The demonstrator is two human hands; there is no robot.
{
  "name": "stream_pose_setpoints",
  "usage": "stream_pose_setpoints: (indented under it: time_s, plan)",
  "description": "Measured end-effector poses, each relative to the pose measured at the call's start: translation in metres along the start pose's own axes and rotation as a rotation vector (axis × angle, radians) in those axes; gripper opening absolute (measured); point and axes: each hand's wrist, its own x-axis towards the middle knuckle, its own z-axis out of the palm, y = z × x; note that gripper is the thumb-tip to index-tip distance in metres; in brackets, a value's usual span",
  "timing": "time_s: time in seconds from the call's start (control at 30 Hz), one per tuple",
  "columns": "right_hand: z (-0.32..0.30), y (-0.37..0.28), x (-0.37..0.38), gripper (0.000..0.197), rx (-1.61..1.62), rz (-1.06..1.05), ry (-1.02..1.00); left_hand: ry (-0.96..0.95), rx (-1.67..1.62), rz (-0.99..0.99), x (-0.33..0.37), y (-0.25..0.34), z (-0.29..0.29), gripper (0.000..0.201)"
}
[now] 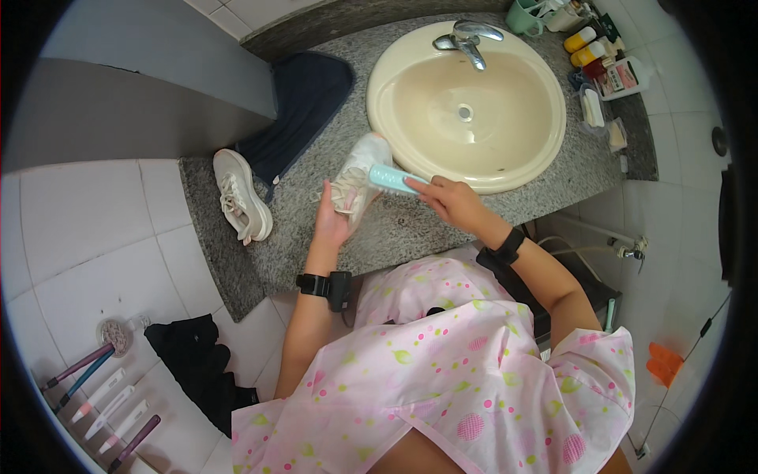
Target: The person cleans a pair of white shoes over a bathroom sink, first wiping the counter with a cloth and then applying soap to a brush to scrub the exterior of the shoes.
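My left hand (332,221) grips a white lace-up sneaker (359,178) from its near left side, above the grey granite counter (308,253). The shoe's toe points away toward the sink. In my right hand (454,201) is a light blue scrub brush (391,178), its handle end between my fingers. The brush head lies against the right side of the sneaker's upper; its bristles are hidden beneath. The matching white sneaker (242,197) stands by itself at the counter's left part.
A cream oval sink (377,87) with a chrome faucet (470,39) is set into the counter. Beside a grey panel lies a dark cloth (308,103). Bottles (588,54), a green mug (525,17) and a soap dish (592,107) crowd the right back corner. Black fabric (193,355) hangs at lower left.
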Motion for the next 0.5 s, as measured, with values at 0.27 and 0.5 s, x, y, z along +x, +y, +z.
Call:
stream_pose_setpoints:
  time_s: [0.27, 0.5]
  plan:
    - [-0.003, 0.005, -0.011, 0.043, 0.068, 0.085, 0.077, 0.079, 0.113, 0.001, 0.006, -0.004, -0.001, 0.065]
    - [-0.030, 0.144, 0.003, 0.036, -0.049, 0.450, 0.313, 0.019, 0.129, 0.012, 0.006, -0.006, -0.008, 0.067]
